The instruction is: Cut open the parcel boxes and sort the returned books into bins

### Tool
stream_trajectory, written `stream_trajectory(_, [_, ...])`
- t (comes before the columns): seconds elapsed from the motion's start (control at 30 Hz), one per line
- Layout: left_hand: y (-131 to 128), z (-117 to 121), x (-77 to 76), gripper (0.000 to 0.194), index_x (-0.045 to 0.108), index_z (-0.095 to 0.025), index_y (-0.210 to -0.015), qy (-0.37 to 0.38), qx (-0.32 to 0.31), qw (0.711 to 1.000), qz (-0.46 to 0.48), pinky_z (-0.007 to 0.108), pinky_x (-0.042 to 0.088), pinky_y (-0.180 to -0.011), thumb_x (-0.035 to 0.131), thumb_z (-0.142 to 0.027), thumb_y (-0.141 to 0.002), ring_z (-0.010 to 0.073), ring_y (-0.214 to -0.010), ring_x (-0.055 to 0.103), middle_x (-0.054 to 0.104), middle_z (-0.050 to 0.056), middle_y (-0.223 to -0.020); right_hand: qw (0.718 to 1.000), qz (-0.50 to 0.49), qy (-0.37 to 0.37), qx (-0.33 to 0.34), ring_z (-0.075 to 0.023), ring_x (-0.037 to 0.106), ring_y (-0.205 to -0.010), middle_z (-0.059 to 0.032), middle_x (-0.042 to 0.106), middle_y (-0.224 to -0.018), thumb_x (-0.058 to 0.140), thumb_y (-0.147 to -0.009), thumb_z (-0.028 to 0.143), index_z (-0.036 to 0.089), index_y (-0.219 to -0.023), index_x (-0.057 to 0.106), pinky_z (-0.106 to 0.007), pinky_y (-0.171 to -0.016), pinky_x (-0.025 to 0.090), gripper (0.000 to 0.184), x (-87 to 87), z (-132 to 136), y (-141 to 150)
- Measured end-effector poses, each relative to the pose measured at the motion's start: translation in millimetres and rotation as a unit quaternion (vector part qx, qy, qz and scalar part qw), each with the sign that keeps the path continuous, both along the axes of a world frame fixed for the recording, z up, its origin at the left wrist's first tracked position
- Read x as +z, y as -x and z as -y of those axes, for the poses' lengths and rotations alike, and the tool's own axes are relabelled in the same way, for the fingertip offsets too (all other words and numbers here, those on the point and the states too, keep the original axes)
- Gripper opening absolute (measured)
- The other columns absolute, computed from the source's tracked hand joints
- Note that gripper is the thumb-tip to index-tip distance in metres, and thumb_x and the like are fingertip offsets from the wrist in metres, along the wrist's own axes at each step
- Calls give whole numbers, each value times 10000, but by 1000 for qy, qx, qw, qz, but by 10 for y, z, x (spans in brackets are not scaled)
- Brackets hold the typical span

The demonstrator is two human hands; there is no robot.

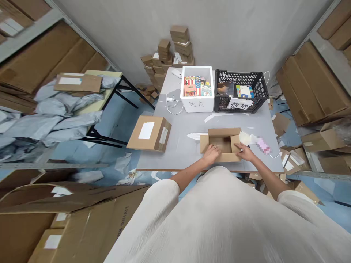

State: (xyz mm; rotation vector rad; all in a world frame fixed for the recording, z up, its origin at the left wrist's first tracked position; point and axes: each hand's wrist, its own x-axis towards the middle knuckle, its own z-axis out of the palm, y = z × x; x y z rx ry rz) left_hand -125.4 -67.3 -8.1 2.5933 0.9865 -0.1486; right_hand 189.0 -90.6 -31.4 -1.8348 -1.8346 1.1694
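A small open cardboard box (222, 137) lies near the front edge of the grey table (181, 146), its flaps spread out. My left hand (211, 152) rests on the box's near left corner, fingers curled over the edge. My right hand (245, 151) grips the box's right side flap, fingers bent around it. The inside of the box looks empty. A white paper slip (246, 138) lies just right of the box.
A sealed cardboard box (149, 133) with a white label sits at the table's left edge. At the back stand a white foam bin (197, 104) and a black crate (256, 86), both holding books. A charger cable (171, 100), shelves of cartons and floor scraps surround the table.
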Motion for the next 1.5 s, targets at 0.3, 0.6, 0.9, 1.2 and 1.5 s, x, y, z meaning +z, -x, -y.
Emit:
stream_trajectory(0.3, [-61,-27,-69,251,762,-179,-1207,53,13,998,10,429,480,-1033,602,-341,-1102,299,-1134,749,783,144,-1242,998,64,-1,27,-420,448,-1632,-150,477,-1747,874,-836,439,287,-1698,538,-579,-1343,383,938,15,14,278])
stream_trajectory(0.6, [171,-102,47,210,729,-186,-1223,-25,-6,998,59,416,435,-1011,593,-165,-1064,291,-1154,709,767,139,-1197,995,71,-74,5,-376,510,-1583,-107,528,-1702,785,-905,400,338,-1693,553,-516,-1204,560,823,252,51,384])
stream_trajectory(0.9, [797,-736,108,277,712,-184,-1254,-62,81,995,22,458,385,-1032,517,-121,-1068,320,-1214,670,753,165,-1291,987,78,-140,11,-382,406,-1655,-133,448,-1774,738,-938,429,278,-1724,494,-583,-1314,436,836,-1,-765,1145])
stream_trajectory(1.2, [1561,-1163,-10,330,682,-199,-1308,-42,218,974,-33,465,363,-1082,571,-98,-1013,343,-1288,634,740,177,-1340,989,54,-120,65,-354,425,-1647,-134,440,-1773,642,-954,296,236,-1615,606,-555,-1358,381,665,-278,-1422,2025])
stream_trajectory(1.5, [1623,-1183,2,533,582,-228,-1529,-41,226,973,13,503,310,-1223,622,-166,-1001,357,-1356,592,674,180,-1452,994,68,-81,40,-328,635,-1445,-179,440,-1750,589,-1002,311,221,-1536,673,-528,-1257,497,548,-291,-1058,1674])
